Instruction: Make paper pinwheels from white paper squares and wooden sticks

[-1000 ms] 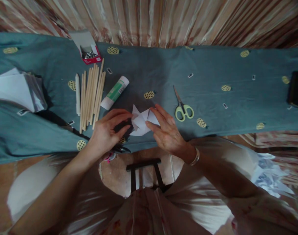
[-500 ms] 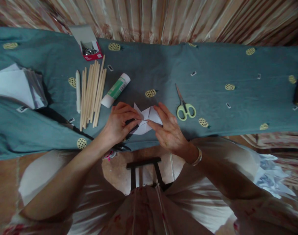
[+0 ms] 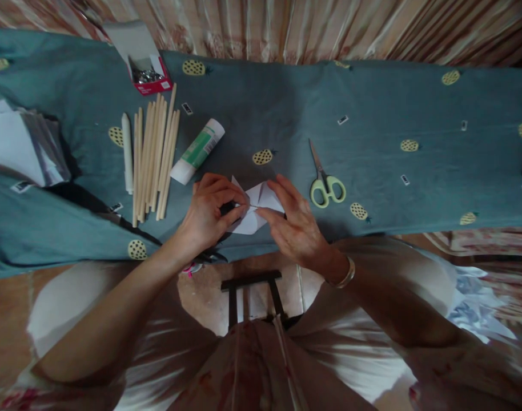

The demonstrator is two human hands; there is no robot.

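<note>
A folded white paper piece with pointed corners (image 3: 249, 224) lies between my hands near the table's front edge, shaped like a pinwheel. My left hand (image 3: 209, 211) pinches near its middle with thumb and forefinger. A thin line, perhaps a pin or a wire, shows between the fingertips; it is too small to tell. My right hand (image 3: 297, 225) grips the paper's right side, forefinger on top and thumb close to the middle. Right of my hands lie green-handled scissors (image 3: 326, 190), blades slightly apart. A glue stick (image 3: 198, 151) rests just beyond my left hand.
Several wooden sticks (image 3: 152, 160) lie left of the glue stick, with a white candle-like stick (image 3: 127, 151) beside them. Behind stands an open red box of small metal pieces (image 3: 153, 85). A paper stack (image 3: 21, 145) sits far left; crumpled paper scraps (image 3: 479, 308) are low right.
The view has shifted slightly, so the things on the table appear a little higher. Both hands stay on the paper, their grip almost the same.
</note>
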